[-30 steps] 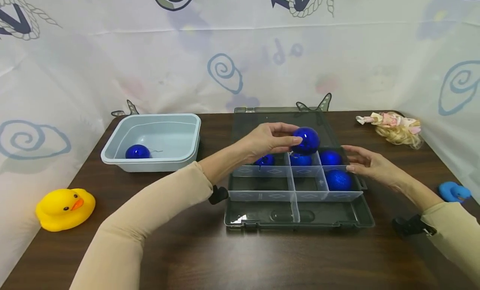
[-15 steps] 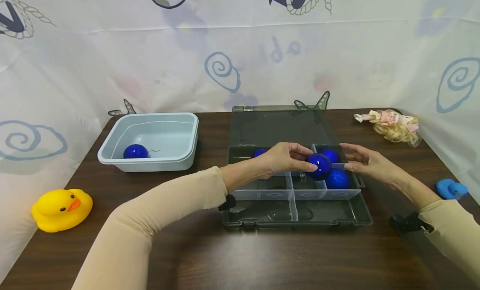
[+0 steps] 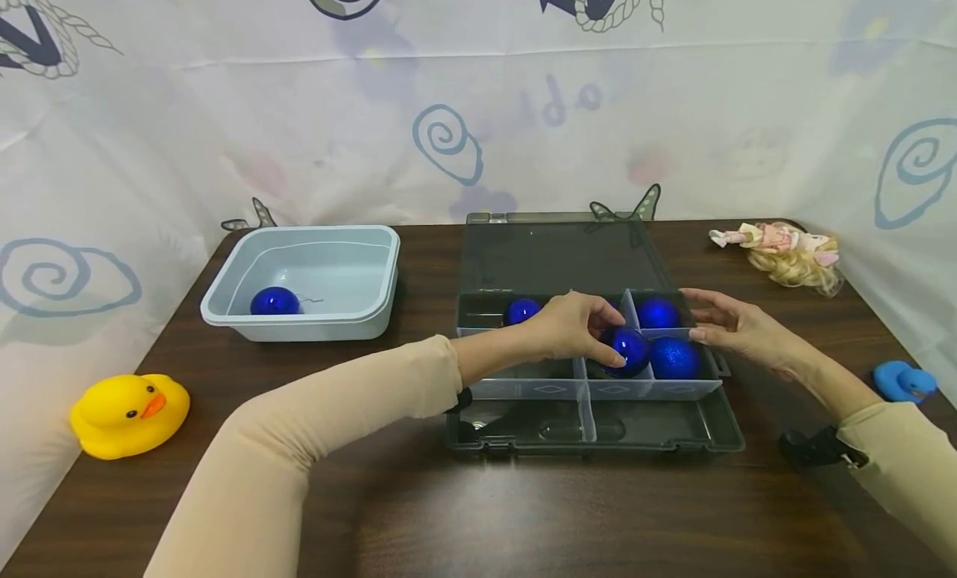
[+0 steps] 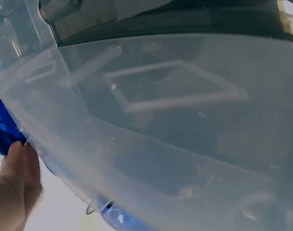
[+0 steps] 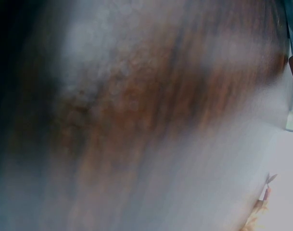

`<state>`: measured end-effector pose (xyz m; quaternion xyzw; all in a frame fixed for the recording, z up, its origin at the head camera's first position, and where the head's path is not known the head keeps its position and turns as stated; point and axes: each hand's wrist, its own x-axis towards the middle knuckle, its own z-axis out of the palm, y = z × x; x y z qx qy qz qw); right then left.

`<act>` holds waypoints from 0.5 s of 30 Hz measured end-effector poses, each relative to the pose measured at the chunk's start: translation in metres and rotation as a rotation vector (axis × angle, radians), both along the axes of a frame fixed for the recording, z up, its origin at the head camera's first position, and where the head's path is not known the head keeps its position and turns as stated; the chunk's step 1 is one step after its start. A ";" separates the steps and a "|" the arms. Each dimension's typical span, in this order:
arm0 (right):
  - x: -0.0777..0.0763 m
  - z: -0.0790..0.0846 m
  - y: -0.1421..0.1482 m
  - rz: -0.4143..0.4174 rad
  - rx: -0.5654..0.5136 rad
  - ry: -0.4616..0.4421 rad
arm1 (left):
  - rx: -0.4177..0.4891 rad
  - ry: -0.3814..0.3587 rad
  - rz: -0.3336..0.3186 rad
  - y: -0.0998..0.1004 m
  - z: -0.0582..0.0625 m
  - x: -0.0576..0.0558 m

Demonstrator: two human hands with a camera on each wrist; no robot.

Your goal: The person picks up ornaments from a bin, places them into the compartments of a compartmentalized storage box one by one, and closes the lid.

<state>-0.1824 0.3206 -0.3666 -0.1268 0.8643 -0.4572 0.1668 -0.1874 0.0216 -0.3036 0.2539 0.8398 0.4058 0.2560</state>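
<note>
My left hand point(image 3: 576, 327) pinches a shiny blue ball ornament point(image 3: 630, 351) between thumb and fingers, low in the middle compartment of the clear case's point(image 3: 549, 250) second row. A glittery blue ball point(image 3: 674, 359) sits in the compartment to its right. In the back row lie another blue ball point(image 3: 659, 313) at the right and a shiny blue ball point(image 3: 522, 311) at the left; my left hand mostly covers the one between them. My right hand point(image 3: 736, 329) rests its fingertips against the case's right edge. The left wrist view looks through a clear divider point(image 4: 180, 86).
A pale blue tub point(image 3: 359, 319) at the left holds one blue ball point(image 3: 275, 301) with a wire hook. A yellow rubber duck point(image 3: 130, 416) stands front left. At the right are a doll point(image 3: 785, 250) and a small blue duck point(image 3: 903, 380). The right wrist view shows blurred tabletop point(image 5: 146, 106).
My left hand has brought the shiny ball ornament from above the back row toward me and down into the middle compartment of the second row. My right hand has stayed at the case's edge.
</note>
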 end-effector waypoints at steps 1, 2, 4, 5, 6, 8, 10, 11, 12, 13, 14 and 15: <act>0.000 0.000 0.000 0.000 -0.003 0.000 | -0.022 0.022 0.002 0.000 0.000 0.000; 0.000 0.001 -0.001 0.000 -0.004 0.003 | -0.043 0.042 0.003 -0.001 0.000 0.000; 0.000 0.001 -0.001 0.001 -0.004 0.005 | -0.075 0.063 0.004 -0.002 0.001 0.000; 0.000 0.001 -0.001 0.003 -0.005 0.007 | -0.086 0.064 0.003 -0.003 0.001 0.000; 0.000 0.001 -0.001 0.005 -0.004 0.010 | -0.090 0.060 0.003 -0.004 0.001 0.000; 0.000 0.000 -0.001 0.011 0.000 0.018 | -0.075 0.038 -0.003 -0.007 0.002 0.000; 0.001 -0.001 0.000 0.013 0.004 0.023 | -0.042 0.013 -0.016 -0.012 0.004 0.000; 0.001 -0.002 0.000 0.013 0.009 0.025 | -0.024 -0.003 -0.024 -0.015 0.006 0.000; 0.001 -0.002 0.000 0.012 0.015 0.027 | -0.006 -0.013 -0.038 -0.019 0.008 0.000; 0.001 -0.003 0.000 0.011 0.022 0.029 | 0.017 -0.025 -0.051 -0.024 0.011 -0.001; 0.001 -0.003 0.001 0.012 0.026 0.031 | 0.041 -0.038 -0.062 -0.030 0.014 -0.001; 0.002 -0.003 0.001 0.012 0.028 0.032 | 0.064 -0.049 -0.072 -0.037 0.018 -0.002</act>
